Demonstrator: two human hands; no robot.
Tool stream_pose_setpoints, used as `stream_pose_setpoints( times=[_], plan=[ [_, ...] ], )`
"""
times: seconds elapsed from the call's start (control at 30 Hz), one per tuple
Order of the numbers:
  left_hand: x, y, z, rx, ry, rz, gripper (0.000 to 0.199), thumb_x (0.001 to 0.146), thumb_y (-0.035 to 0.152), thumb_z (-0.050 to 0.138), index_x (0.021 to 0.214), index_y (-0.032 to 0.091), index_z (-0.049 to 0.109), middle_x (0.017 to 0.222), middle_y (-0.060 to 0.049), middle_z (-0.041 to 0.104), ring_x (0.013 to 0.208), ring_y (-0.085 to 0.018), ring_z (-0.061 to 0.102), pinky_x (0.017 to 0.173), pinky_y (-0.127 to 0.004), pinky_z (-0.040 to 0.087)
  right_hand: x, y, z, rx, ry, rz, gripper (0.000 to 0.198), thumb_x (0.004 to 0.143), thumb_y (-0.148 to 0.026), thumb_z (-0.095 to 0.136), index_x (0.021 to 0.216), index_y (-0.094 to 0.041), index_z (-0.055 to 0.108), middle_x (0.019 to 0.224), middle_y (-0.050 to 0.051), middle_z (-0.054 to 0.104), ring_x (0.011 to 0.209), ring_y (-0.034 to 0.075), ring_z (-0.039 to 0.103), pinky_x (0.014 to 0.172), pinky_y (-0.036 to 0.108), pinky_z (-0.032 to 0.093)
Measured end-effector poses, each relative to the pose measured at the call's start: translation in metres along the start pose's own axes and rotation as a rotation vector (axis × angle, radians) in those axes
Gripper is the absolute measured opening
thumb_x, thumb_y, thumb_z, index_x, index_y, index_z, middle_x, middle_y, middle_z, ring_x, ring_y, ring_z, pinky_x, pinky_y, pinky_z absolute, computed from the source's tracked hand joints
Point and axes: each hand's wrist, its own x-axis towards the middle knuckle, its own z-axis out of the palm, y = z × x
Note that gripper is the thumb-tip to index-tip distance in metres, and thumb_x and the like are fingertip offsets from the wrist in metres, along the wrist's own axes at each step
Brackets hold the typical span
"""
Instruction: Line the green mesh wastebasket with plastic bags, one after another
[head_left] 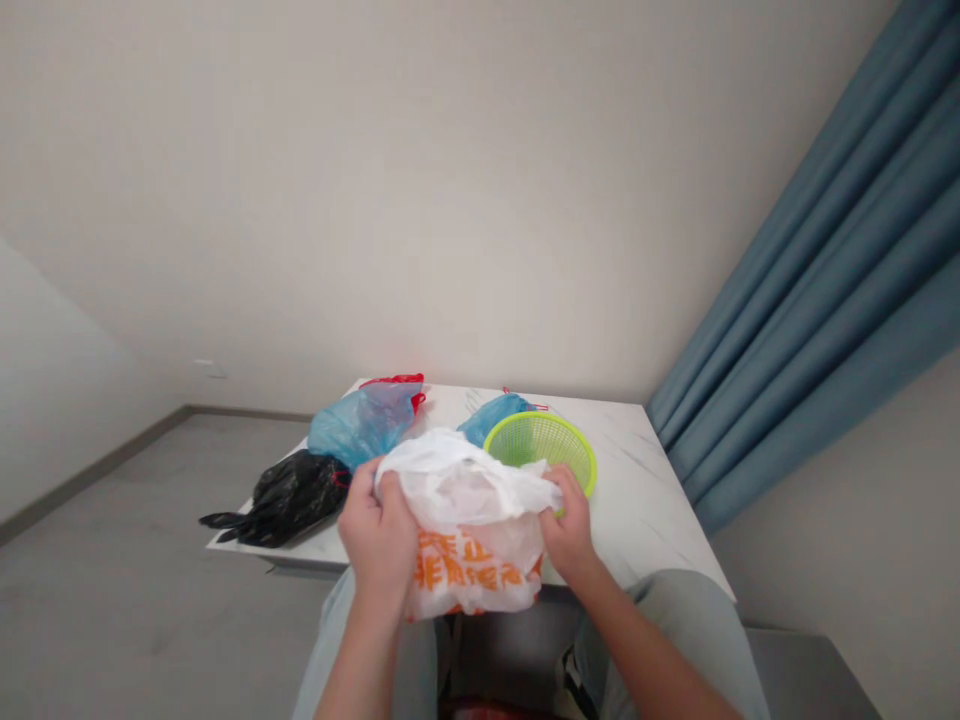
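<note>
A white plastic bag [472,540] with orange printed characters hangs between my hands, over the table's front edge and partly above my lap. My left hand [379,525] is closed on the left side of its rim, thumb on the near side. On the right, my right hand [568,525] grips the other side of the rim. The bag's mouth is spread between them; what lies inside cannot be made out. Just behind the bag and my right hand stands a lime-green mesh basket [581,452], its front partly hidden.
On the white marbled table [645,500], a black plastic bag [296,497] lies at the left edge. A blue bag with red trim [364,420] sits behind it. Another blue bag [495,412] lies beside the basket. A blue curtain [810,270] hangs at right, beyond the table.
</note>
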Motion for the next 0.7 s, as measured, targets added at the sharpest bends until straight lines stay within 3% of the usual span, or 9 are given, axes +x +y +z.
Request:
stream_pose_setpoints(
  times=[0.13, 0.23, 0.3, 0.37, 0.43, 0.5, 0.6, 0.7],
  plan=[
    [0.009, -0.033, 0.005, -0.161, 0.221, -0.139, 0.022, 0.09, 0.032, 0.047, 0.09, 0.016, 0.063, 0.078, 0.001, 0.06, 0.072, -0.015, 0.055, 0.066, -0.024, 0.043, 0.017, 0.02, -0.011, 0.395, 0.285, 0.387, 0.016, 0.082, -0.029, 0.058, 0.095, -0.02, 0.063, 0.09, 0.003, 0.067, 0.084, 0.019, 0.061, 0.079, 0.032, 0.05],
    [0.012, -0.048, 0.009, -0.269, 0.249, -0.178, 0.02, 0.086, 0.026, 0.047, 0.093, 0.016, 0.062, 0.081, 0.001, 0.059, 0.074, -0.015, 0.055, 0.07, -0.026, 0.045, 0.027, 0.022, -0.013, 0.644, 0.29, 0.479, 0.024, 0.077, -0.029, 0.065, 0.099, -0.02, 0.064, 0.098, 0.003, 0.072, 0.091, 0.019, 0.065, 0.086, 0.034, 0.052],
    [0.012, -0.047, 0.008, -0.226, 0.212, -0.093, 0.028, 0.082, 0.022, 0.05, 0.107, 0.017, 0.062, 0.095, -0.003, 0.062, 0.087, -0.018, 0.059, 0.081, -0.031, 0.048, 0.029, 0.02, -0.014, 0.748, 0.268, 0.482, 0.029, 0.075, -0.025, 0.066, 0.103, -0.022, 0.065, 0.103, 0.003, 0.072, 0.098, 0.02, 0.066, 0.094, 0.037, 0.051],
    [0.01, -0.034, 0.003, -0.078, 0.12, 0.088, 0.05, 0.077, 0.019, 0.055, 0.127, 0.018, 0.055, 0.117, -0.009, 0.059, 0.11, -0.024, 0.057, 0.098, -0.038, 0.044, 0.03, 0.02, -0.015, 0.787, 0.246, 0.498, 0.032, 0.074, -0.023, 0.065, 0.106, -0.023, 0.065, 0.105, 0.003, 0.073, 0.1, 0.02, 0.067, 0.098, 0.04, 0.05],
    [0.008, -0.015, -0.003, 0.102, -0.035, 0.299, 0.068, 0.073, 0.017, 0.059, 0.139, 0.018, 0.047, 0.135, -0.014, 0.05, 0.128, -0.03, 0.047, 0.111, -0.044, 0.034, 0.029, 0.021, -0.017, 0.779, 0.221, 0.516, 0.033, 0.074, -0.022, 0.062, 0.107, -0.025, 0.064, 0.104, 0.002, 0.073, 0.1, 0.02, 0.068, 0.098, 0.042, 0.051],
    [0.006, 0.005, -0.008, 0.249, -0.203, 0.439, 0.074, 0.071, 0.018, 0.061, 0.142, 0.02, 0.044, 0.145, -0.016, 0.042, 0.137, -0.033, 0.038, 0.115, -0.049, 0.026, 0.03, 0.024, -0.018, 0.75, 0.185, 0.531, 0.032, 0.076, -0.024, 0.059, 0.108, -0.025, 0.065, 0.102, 0.002, 0.074, 0.098, 0.022, 0.07, 0.096, 0.044, 0.053],
    [0.004, 0.02, -0.01, 0.372, -0.298, 0.476, 0.074, 0.067, 0.016, 0.062, 0.139, 0.022, 0.046, 0.149, -0.016, 0.039, 0.139, -0.036, 0.035, 0.113, -0.053, 0.026, 0.033, 0.025, -0.018, 0.708, 0.08, 0.576, 0.031, 0.081, -0.034, 0.052, 0.107, -0.023, 0.066, 0.092, 0.006, 0.075, 0.095, 0.027, 0.071, 0.091, 0.049, 0.055],
    [0.009, 0.015, -0.013, 0.428, -0.301, 0.399, 0.045, 0.067, 0.018, 0.06, 0.112, 0.023, 0.059, 0.125, -0.012, 0.061, 0.117, -0.032, 0.055, 0.099, -0.046, 0.039, 0.038, 0.023, -0.02, 0.674, -0.039, 0.596, 0.037, 0.085, -0.047, 0.046, 0.099, -0.022, 0.069, 0.082, 0.007, 0.073, 0.092, 0.03, 0.07, 0.086, 0.051, 0.056]
  ],
)
